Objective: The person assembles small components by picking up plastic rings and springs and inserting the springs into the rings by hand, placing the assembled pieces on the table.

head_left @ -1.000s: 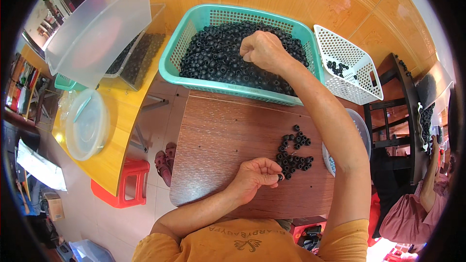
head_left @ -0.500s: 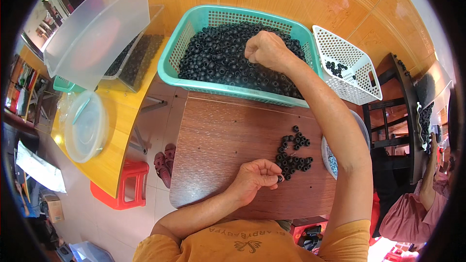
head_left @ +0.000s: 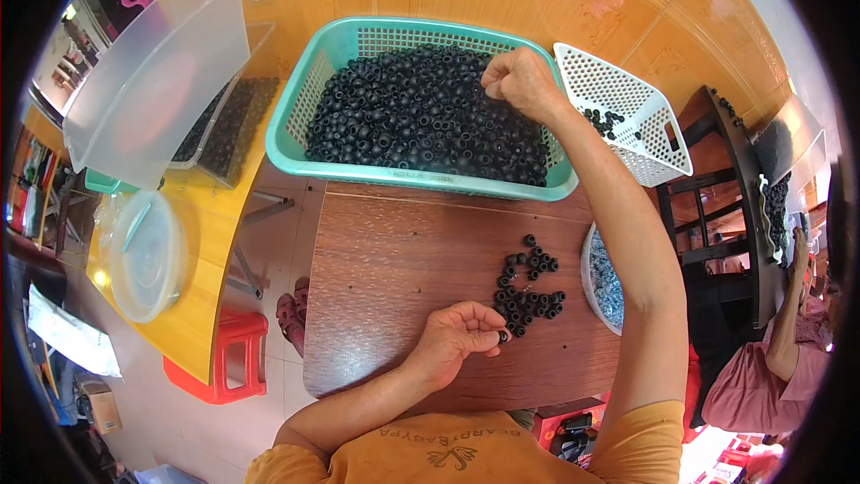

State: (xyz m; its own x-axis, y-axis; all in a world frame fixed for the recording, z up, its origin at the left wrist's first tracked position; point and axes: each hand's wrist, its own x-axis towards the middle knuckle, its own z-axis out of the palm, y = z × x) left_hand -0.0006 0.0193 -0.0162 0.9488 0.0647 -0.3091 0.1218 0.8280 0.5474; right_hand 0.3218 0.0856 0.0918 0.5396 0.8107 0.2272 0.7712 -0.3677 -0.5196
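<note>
My left hand [head_left: 459, 341] rests low over the brown table, thumb and fingers pinching a small round black part [head_left: 504, 337] with a hole in it. Right beside those fingertips lies a loose cluster of similar black parts [head_left: 528, 303], with a few tiny metal pieces [head_left: 527, 287] among them. My right hand [head_left: 522, 81] is over the right side of a teal basket [head_left: 421, 181] heaped with black parts [head_left: 412, 108]. Its fingers are curled together, and whatever they may hold is hidden.
A white perforated basket [head_left: 658, 130] with a few black parts stands right of the teal one. A bowl of small shiny pieces [head_left: 605, 282] sits under my right forearm. To the left, a yellow table [head_left: 210, 242] carries clear tubs; a red stool [head_left: 242, 367] stands below. Another person's arm [head_left: 786, 323] shows far right.
My right hand has shifted rightward over the teal basket, toward its right rim, fingers still closed. My left hand keeps its pinch on the black part. The whole view has shifted slightly.
</note>
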